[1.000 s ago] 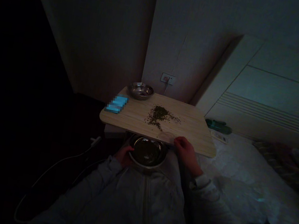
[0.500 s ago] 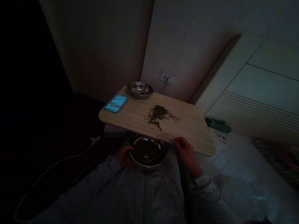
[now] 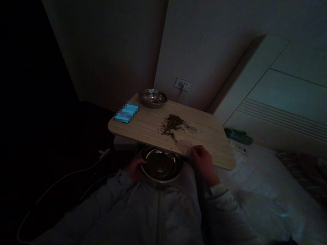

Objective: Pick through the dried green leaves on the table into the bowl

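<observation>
The right hand [image 3: 203, 160] rests curled on the near edge of the wooden table [image 3: 146, 130], fingers pinching a thin pale card [image 3: 185, 146]. The pile of small green seeds [image 3: 172, 124] lies just beyond and left of it. The left hand [image 3: 133, 169] grips the rim of 1 steel bowl [image 3: 160, 165] held below that edge, directly under the pile.

In a dim room, the left hand [image 3: 133, 169] grips the rim of a round steel bowl [image 3: 160, 165] held just below the near edge of a pale wooden table [image 3: 211, 137]. The right hand [image 3: 203, 163] rests on that edge, fingers pinching a small pale, thin round piece [image 3: 184, 146] lying flat on the tabletop. A scattered pile of small dark green grains [image 3: 173, 124] lies mid-table. A second, smaller steel bowl [image 3: 153, 97] stands at the far left corner, near a blue flat object [image 3: 127, 112].
</observation>
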